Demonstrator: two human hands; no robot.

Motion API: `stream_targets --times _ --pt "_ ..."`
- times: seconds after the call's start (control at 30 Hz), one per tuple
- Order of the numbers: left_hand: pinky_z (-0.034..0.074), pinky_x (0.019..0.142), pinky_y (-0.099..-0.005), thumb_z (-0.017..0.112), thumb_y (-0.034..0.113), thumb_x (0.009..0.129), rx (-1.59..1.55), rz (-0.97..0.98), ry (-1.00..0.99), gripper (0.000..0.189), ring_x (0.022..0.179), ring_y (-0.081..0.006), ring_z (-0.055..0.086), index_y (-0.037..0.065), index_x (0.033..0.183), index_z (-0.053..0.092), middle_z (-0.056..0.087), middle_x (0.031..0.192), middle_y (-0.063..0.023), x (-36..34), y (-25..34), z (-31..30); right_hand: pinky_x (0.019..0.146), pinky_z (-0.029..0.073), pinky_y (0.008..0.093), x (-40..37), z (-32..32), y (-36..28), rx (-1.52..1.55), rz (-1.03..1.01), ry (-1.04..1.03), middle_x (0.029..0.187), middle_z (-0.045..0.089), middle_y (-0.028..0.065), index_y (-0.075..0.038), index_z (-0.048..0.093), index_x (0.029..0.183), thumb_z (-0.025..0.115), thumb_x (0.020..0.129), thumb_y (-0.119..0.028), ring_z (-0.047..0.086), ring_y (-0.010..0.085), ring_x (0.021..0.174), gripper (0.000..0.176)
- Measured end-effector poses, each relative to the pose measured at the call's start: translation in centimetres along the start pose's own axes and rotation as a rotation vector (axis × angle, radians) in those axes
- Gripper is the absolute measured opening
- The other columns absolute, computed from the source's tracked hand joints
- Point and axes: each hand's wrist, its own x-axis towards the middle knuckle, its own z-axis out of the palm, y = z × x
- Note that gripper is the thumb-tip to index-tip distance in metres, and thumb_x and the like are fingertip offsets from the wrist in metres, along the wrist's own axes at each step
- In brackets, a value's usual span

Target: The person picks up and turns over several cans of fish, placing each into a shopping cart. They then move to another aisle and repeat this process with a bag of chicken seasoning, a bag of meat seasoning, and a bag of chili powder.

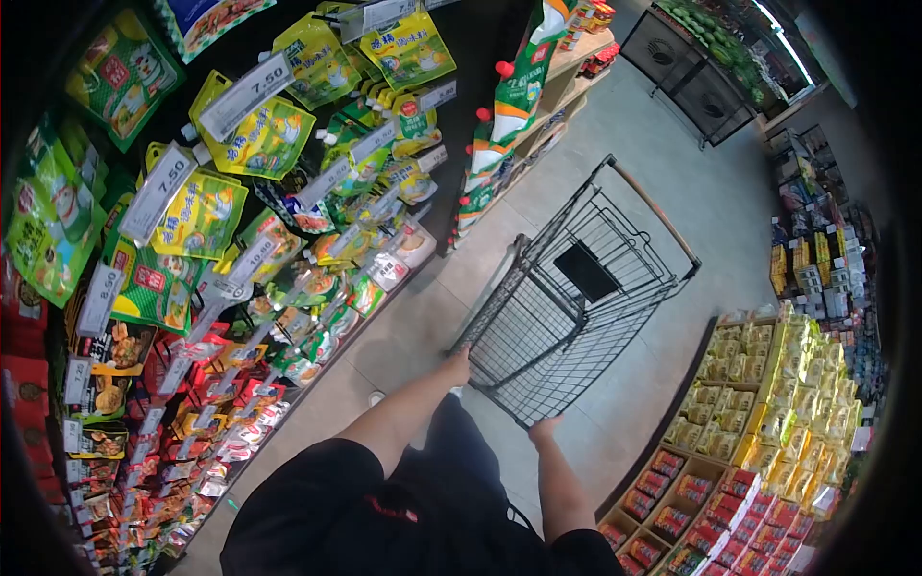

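Both arms reach down and forward to a dark wire shopping cart (523, 341), gripping the end nearest my body. My left hand (459, 367) is closed around the near left corner of its rim. At the near right corner, my right hand (545, 428) is closed on the rim too, its fingertips partly hidden. A brown bar runs across the cart's far end. Inside the basket, a black rectangular panel (587, 271) hangs toward that far end. Wire mesh shows through the rest of the basket.
On my left, a rack holds hanging yellow seasoning pouches (259, 137) with price tags (247, 96). Bottles with red caps (509, 115) line a shelf end ahead. Stacked yellow packages (802, 394) and red packs (672, 485) stand right. Grey tiled floor (663, 125) extends ahead toward a produce stand (711, 38).
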Motion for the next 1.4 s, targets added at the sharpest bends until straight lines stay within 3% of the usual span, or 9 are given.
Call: stream_targets --times 0.1,0.2,0.3,0.67,0.77,0.87,0.97,1.3,1.4 --pt "0.045 0.101 -0.0455 0.053 0.01 0.092 0.001 -0.083 -0.072 0.084 0.12 -0.0394 0.058 0.014 0.159 0.004 0.056 0.133 -0.0275 1.1 -0.1 0.4 0.09 0.048 0.0327 8.3 -5.0 0.5 0.1 -0.023 -0.102 0.137 0.054 0.0103 -0.008 0.021 0.155 0.045 0.089 -0.071 0.057 0.028 0.113 0.094" --pt "0.05 0.088 -0.0482 0.048 0.013 0.094 0.041 -0.085 -0.037 0.076 0.102 -0.0416 0.066 0.02 0.159 0.01 0.064 0.12 -0.0276 2.8 -0.1 1.2 0.104 0.045 0.0436 13.4 -5.7 4.4 -0.686 -0.26 0.016 0.134 0.055 0.0227 -0.01 -0.011 0.154 0.057 0.083 0.007 0.057 0.0339 0.122 0.1" --pt "0.05 0.088 -0.0471 0.048 0.006 0.09 0.047 -0.163 -0.035 0.08 0.102 -0.0412 0.066 0.018 0.16 0.01 0.064 0.121 -0.0274 5.4 -1.4 3.3 0.104 0.045 0.0418 -1.7 -0.2 -2.7 -1.191 -0.186 0.157 0.134 0.055 0.0222 -0.011 -0.011 0.155 0.059 0.083 0.006 0.057 0.0339 0.121 0.102" --pt "0.047 0.096 -0.0453 0.048 -0.003 0.085 -0.02 -0.075 -0.019 0.081 0.115 -0.041 0.061 0.012 0.158 0.016 0.059 0.128 -0.0299 3.2 -0.3 1.7 0.113 0.035 0.0393 14.2 -4.7 2.1 -0.904 -0.454 -0.05 0.148 0.042 0.021 -0.008 -0.002 0.156 0.053 0.091 -0.003 0.046 0.0337 0.133 0.085" --pt "0.043 0.105 -0.0457 0.046 -0.002 0.086 -0.066 -0.052 0.031 0.077 0.125 -0.0427 0.053 0.012 0.157 0.02 0.049 0.138 -0.0326 4.4 -1.9 3.3 0.114 0.032 0.0381 -4.7 1.2 -5.0 -0.791 -0.336 0.052 0.149 0.041 0.0206 -0.006 0.001 0.156 0.053 0.09 -0.003 0.044 0.0332 0.134 0.084" --pt "0.05 0.09 -0.0495 0.048 0.003 0.087 -0.062 -0.045 -0.01 0.078 0.103 -0.0449 0.063 0.012 0.157 0.016 0.062 0.117 -0.0318 3.3 -1.1 1.5 0.113 0.034 0.0378 9.6 -3.6 -1.6 -1.001 -0.415 0.163 0.147 0.045 0.0193 -0.006 0.0 0.155 0.05 0.088 0.0 0.047 0.0321 0.131 0.084" --pt "0.052 0.082 -0.0502 0.048 0.006 0.088 0.0 0.035 0.009 0.079 0.093 -0.0435 0.066 0.008 0.157 0.011 0.064 0.11 -0.0321 5.2 -3.9 2.3 0.103 0.038 0.0566 3.4 -2.1 0.3 -0.853 -0.357 -0.062 0.143 0.047 0.011 -0.006 0.016 0.148 0.028 0.101 -0.044 0.05 0.0399 0.124 0.061" --pt "0.051 0.09 -0.0486 0.058 0.008 0.092 -0.01 -0.003 -0.1 0.078 0.11 -0.0423 0.062 0.006 0.156 0.014 0.056 0.125 -0.034 2.6 -5.3 -8.5 0.061 0.058 0.0433 -5.8 6.6 3.6 -0.884 -0.356 -0.077 0.12 0.053 0.0234 0.001 -0.003 0.145 0.046 0.095 0.001 0.062 0.0291 0.081 0.07" --pt "0.048 0.098 -0.0438 0.061 0.01 0.092 0.027 0.2 0.089 0.065 0.116 -0.0426 0.059 0.004 0.15 0.033 0.058 0.125 -0.0328 2.4 -7.0 -6.2 0.094 0.045 0.0633 9.8 0.4 9.7 -0.799 -0.295 -0.123 0.129 0.051 0.0202 0.002 0.01 0.151 0.027 0.101 -0.053 0.059 0.0452 0.097 0.076"
